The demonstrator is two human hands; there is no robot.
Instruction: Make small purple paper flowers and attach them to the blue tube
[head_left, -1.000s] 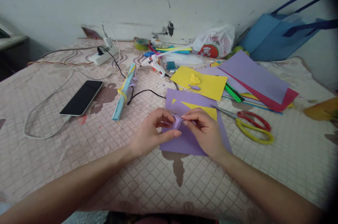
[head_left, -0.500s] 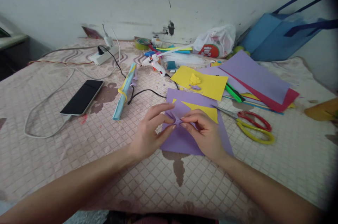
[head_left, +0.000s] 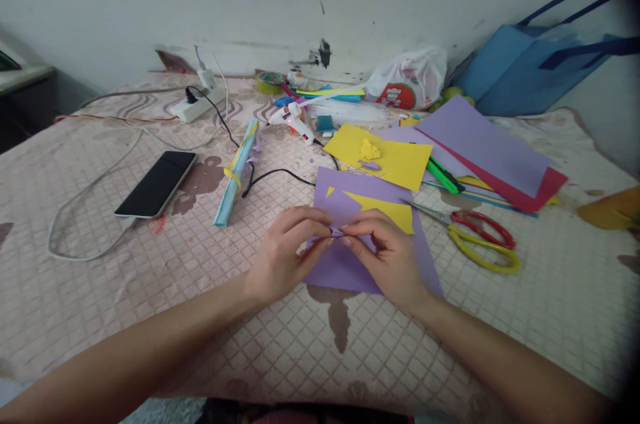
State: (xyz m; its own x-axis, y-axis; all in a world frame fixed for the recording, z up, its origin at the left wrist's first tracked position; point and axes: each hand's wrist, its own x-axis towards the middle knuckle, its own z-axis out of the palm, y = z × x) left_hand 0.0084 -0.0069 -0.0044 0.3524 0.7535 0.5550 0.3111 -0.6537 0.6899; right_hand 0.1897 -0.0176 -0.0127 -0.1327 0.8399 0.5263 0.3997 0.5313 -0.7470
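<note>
A: Where was the small purple piece (head_left: 337, 233)?

B: Between the two hands, over the purple sheet (head_left: 345, 274). Contact with the sheet could not be told; fingers hid much of it.

A: State of the grip?

B: The left hand (head_left: 285, 251) pinched the piece's left end between thumb and fingers; the right hand (head_left: 387, 254) pinched the other end likewise. Fingertips nearly met.

A: Why so close?

B: Judged: something so small and thin needed fingertip control, with each hand steadying it against the other.

A: And the scissors (head_left: 453, 232)?

B: Right of the sheet, handles outward, tips by the yellow paper (head_left: 393, 214); probably parked for easy right-hand reach.

A: The glue gun (head_left: 299, 126)?

B: Farther back, red light showing, nozzle leftward, presumably to keep it off the paper.
</note>
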